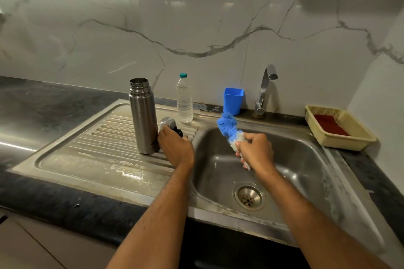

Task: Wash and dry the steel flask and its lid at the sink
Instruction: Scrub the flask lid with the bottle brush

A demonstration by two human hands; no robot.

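Note:
The steel flask (143,116) stands upright and uncapped on the ribbed drainboard (91,144), left of the sink basin (284,159). Right beside its base lies the steel lid (167,123) with a black stopper part behind it. My left hand (176,148) rests on the lid, fingers curled over it. My right hand (254,152) is over the basin, shut on the handle of a bottle brush (228,129) whose blue and white bristles point up and to the left.
A clear plastic water bottle (184,99) and a blue cup (233,100) stand at the back of the sink. The tap (265,88) is not running. A cream basket (341,129) holding a red cloth sits on the right counter. Water pools on the drainboard front.

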